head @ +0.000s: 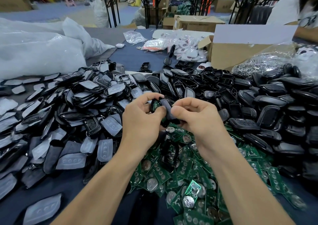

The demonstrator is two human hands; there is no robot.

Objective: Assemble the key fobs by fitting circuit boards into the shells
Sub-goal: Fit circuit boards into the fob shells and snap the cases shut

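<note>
My left hand (141,114) grips a black key fob shell (165,107) at the middle of the view, and a green circuit board (155,105) shows inside it. My right hand (194,116) pinches the same shell from the right side, fingers curled. Both hands hover above a heap of green circuit boards (185,176) with round coin cells. Which shell half is on top is hard to tell.
A pile of shell halves with translucent button pads (82,107) lies to the left, a pile of black shells (268,107) to the right. White plastic bags (37,51), a cardboard box (237,52), bagged white fobs (185,47) and another person's white sleeve (289,6) are behind.
</note>
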